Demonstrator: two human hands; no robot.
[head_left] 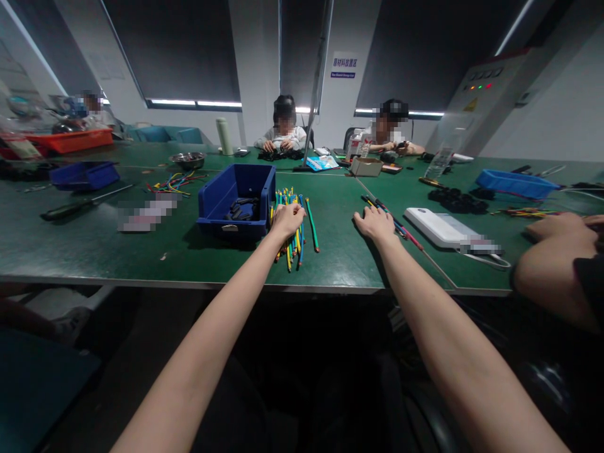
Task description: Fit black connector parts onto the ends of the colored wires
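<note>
My left hand (287, 220) lies over a pile of short cut wires (292, 245) in yellow, green and blue. Its fingers are drawn together on top of the pile, and whatever is between them is hidden. A single green wire (312, 225) lies just right of that pile. My right hand (376, 223) rests palm down on the green table (340, 258), fingers apart. Beside it lie a few longer wires (411, 238) with red, blue and black parts, partly covered by the fingers. Left of the pile stands a blue bin (233, 220) with black parts (243, 207) inside.
A screwdriver (70, 209), a metal bowl (187, 161) and loose coloured wires (173, 184) lie on the left. A white device (436, 228), a light blue tray (516, 184) and a co-worker's arm (557, 251) are on the right. Two people sit across the table.
</note>
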